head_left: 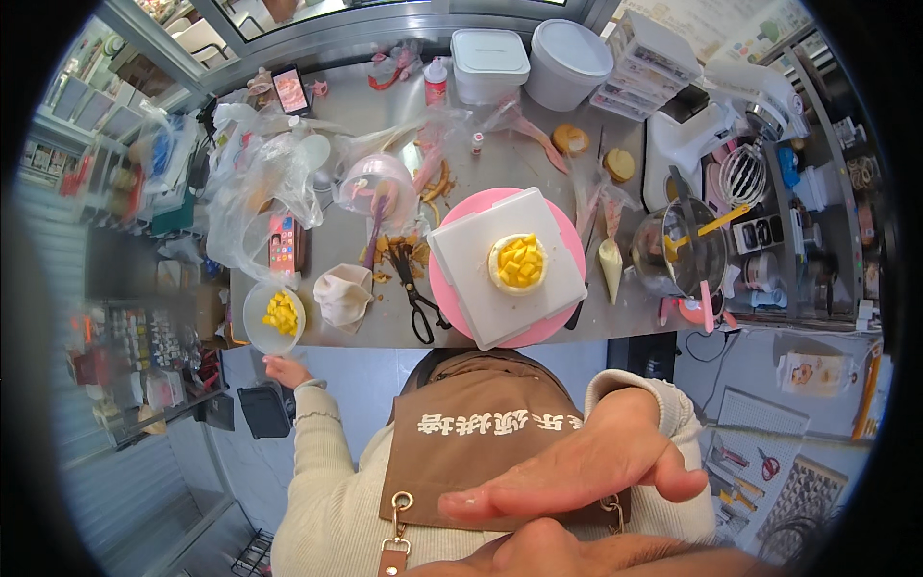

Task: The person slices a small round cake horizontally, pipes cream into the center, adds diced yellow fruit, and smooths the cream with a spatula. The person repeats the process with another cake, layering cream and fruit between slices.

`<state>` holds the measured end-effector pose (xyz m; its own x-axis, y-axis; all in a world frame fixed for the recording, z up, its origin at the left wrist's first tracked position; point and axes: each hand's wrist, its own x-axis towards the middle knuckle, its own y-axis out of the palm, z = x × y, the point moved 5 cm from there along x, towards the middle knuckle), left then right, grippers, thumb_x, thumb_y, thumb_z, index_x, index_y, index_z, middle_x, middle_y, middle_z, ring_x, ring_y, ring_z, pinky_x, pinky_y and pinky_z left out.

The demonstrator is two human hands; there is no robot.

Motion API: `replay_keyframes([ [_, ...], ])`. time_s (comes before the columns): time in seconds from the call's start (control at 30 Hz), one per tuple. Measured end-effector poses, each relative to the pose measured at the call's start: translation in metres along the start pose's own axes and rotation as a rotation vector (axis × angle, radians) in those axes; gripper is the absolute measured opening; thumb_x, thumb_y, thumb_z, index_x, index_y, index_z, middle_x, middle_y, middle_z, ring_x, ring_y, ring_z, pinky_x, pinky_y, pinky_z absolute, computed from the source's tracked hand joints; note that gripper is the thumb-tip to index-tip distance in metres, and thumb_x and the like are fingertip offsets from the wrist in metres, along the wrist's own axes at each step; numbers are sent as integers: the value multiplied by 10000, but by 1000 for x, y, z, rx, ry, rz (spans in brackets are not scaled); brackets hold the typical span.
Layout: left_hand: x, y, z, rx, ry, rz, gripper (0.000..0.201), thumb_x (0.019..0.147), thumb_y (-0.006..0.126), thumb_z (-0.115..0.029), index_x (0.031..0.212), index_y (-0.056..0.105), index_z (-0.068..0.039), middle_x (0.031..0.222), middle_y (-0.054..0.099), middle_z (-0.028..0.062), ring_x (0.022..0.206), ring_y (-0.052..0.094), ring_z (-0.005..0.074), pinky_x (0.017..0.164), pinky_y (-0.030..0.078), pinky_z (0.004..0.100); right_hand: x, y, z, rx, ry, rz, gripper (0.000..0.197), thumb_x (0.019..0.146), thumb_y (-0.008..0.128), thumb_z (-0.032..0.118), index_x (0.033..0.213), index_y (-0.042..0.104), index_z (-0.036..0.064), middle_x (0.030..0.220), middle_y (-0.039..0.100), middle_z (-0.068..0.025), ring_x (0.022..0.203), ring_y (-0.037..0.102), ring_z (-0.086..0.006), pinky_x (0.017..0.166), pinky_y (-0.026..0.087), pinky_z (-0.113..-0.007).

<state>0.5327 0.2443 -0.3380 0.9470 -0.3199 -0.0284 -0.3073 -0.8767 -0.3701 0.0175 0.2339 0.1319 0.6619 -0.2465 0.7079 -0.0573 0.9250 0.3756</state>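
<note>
At the table's front left, my left hand point(286, 371) is at the near rim of a clear plastic bowl point(252, 330) of yellow diced fruit point(280, 313), its fingers curled against the edge and partly hidden. My right hand point(586, 457) is lifted close in front of me, fingers stretched out and thumb apart, holding nothing. Before me, a small round cake point(498, 268) topped with yellow fruit cubes point(520, 262) sits on a white square board point(471, 288). Beneath that board is a pink round turntable point(567, 226).
Black scissors point(413, 293), a crumpled white cloth point(343, 296) and a pink bowl point(378, 183) lie left of the turntable. A filled piping bag point(611, 255), a metal bowl point(663, 269) and a stand mixer point(687, 125) are at right. White tubs point(572, 62) stand behind.
</note>
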Motion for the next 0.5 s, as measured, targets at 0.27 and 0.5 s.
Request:
replay_keyframes([
  [0.27,-88,41,-136,27,597,313,288,1101,517,-263,1207,506,4,1142,528,115,995,499,218,903,426,348,-176,-61,47,-842,101,-1310,755,1122,167,558,1504,442,-32,1443,587,-233,1285,617,-320,1130,425,-500],
  [0.5,-249,115,-168,-74,361,1087,326,1110,503,-265,1330,509,-25,1203,526,72,1073,498,158,953,443,314,-423,-136,36,-1786,1131,-1747,387,1019,615,272,1254,653,-32,1273,675,-212,1182,656,-368,1005,517,-415],
])
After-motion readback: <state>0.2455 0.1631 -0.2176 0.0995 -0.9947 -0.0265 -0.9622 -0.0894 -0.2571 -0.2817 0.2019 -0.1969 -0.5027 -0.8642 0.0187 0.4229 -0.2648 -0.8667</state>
